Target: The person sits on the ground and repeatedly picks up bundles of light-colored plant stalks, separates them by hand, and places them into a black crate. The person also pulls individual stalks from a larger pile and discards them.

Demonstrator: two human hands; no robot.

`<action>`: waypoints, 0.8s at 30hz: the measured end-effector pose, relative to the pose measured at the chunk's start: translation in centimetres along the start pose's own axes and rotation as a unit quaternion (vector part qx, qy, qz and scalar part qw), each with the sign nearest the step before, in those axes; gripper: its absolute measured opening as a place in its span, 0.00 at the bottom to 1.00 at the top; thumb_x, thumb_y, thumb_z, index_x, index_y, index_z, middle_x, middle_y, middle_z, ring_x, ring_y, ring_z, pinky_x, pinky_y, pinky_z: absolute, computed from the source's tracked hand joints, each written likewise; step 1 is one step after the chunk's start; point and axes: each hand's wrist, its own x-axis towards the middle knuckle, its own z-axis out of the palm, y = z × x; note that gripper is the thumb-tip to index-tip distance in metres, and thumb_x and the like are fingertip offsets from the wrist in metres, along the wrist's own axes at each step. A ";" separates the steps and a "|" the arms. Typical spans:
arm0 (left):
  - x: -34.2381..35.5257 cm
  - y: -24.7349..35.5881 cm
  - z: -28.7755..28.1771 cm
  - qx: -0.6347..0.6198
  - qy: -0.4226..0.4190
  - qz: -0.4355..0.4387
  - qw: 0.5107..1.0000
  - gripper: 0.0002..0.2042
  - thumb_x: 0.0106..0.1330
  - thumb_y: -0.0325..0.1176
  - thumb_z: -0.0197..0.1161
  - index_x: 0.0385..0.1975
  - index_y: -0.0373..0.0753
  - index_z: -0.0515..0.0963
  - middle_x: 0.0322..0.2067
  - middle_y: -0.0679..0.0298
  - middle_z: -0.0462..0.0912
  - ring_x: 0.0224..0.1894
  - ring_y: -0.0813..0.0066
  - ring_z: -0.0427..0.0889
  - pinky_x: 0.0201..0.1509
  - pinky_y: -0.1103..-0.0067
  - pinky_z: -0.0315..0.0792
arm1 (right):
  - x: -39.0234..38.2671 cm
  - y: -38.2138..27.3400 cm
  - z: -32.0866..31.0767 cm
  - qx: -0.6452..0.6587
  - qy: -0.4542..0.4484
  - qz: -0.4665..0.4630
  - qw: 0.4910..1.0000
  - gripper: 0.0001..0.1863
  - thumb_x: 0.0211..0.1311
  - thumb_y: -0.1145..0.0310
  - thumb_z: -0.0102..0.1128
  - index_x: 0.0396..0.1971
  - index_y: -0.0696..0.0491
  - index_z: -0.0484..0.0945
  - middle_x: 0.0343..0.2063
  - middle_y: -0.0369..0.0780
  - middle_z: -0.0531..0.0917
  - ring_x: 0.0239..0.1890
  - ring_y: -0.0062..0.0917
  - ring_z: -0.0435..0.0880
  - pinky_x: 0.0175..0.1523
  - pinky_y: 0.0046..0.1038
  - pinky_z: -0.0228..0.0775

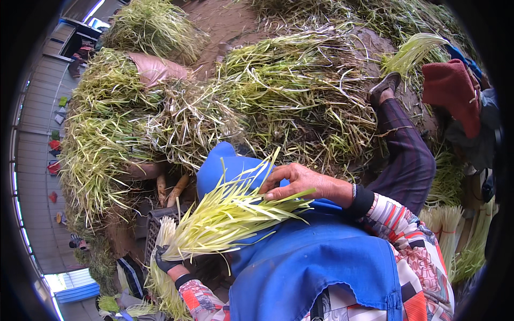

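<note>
A thick bundle of yellow chives (pixel 227 219) lies slantwise across my lap, its pale stems to the left and its leaf tips to the right. My left hand (pixel 167 259), in a dark glove, is closed around the stem end. Bare and with bent fingers, my right hand (pixel 300 182) grips at the leaf tips; the exact hold of its fingertips is partly hidden. Beneath the bundle is a blue apron (pixel 321 257) that covers my front and knees. More pale stems and leaves (pixel 163 291) hang below my left hand.
Large heaps of loose chives (pixel 294 80) cover the ground ahead, with another pile (pixel 107 128) at the left. A dark crate (pixel 152 235) stands beside my left knee. Tied pale bundles (pixel 444 224) stand at right. Another person's red garment (pixel 452 91) shows at upper right.
</note>
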 end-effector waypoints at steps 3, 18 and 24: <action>-0.2 0.1 0.0 -0.006 -0.023 -0.003 1.000 0.07 0.50 0.31 0.54 0.27 0.37 0.74 0.25 0.57 0.78 0.32 0.62 0.78 0.45 0.68 0.73 | 0.5 0.3 0.7 -0.073 0.016 -0.003 0.997 0.15 0.58 0.59 0.67 0.36 0.56 0.84 0.32 0.40 0.84 0.38 0.27 0.82 0.46 0.30 0.73; -1.1 -1.4 -2.8 -0.045 0.095 -0.032 0.994 0.18 0.51 0.32 0.54 0.43 0.37 0.78 0.34 0.57 0.81 0.38 0.56 0.79 0.52 0.59 0.71 | -5.4 1.9 -6.2 -0.443 0.371 0.103 0.810 0.13 0.56 0.63 0.66 0.37 0.55 0.81 0.38 0.46 0.78 0.42 0.39 0.79 0.52 0.38 0.68; -0.5 -1.9 -2.3 -0.030 0.077 -0.035 0.996 0.09 0.51 0.33 0.54 0.31 0.39 0.78 0.29 0.58 0.81 0.35 0.57 0.79 0.50 0.59 0.72 | -6.7 1.8 -0.6 0.137 0.111 0.073 0.982 0.11 0.68 0.68 0.58 0.41 0.60 0.82 0.29 0.33 0.84 0.30 0.12 0.77 0.37 0.17 0.72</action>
